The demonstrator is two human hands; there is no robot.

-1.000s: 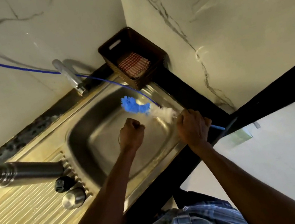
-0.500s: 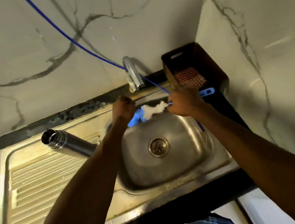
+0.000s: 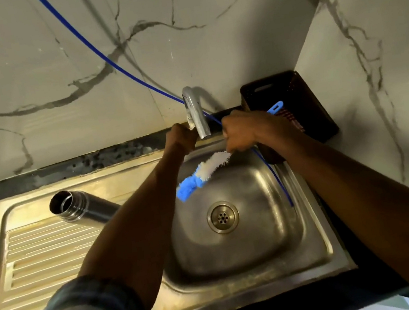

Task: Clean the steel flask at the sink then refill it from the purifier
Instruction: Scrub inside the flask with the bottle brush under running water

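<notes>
1. Both hands are raised over the stainless-steel sink (image 3: 314, 220): the left hand (image 3: 181, 138) is curled against the chrome curved tap (image 3: 195, 113), though what its fingers hold cannot be told.
2. A long bottle brush with blue-and-white bristles (image 3: 201, 175) is gripped by the right hand (image 3: 241, 131), its bristle end tilted down over the basin and its blue handle tip seen behind the hand.
3. The cylindrical steel flask (image 3: 82, 207) is lying on its side on the ribbed drainboard (image 3: 43, 252), left of the basin, mouth open, partly hidden by the left forearm.
4. A thin blue tube (image 3: 112, 62) is strung down the marble wall into the basin.
5. A dark brown plastic basket (image 3: 305, 100) is set in the bench corner.
</notes>
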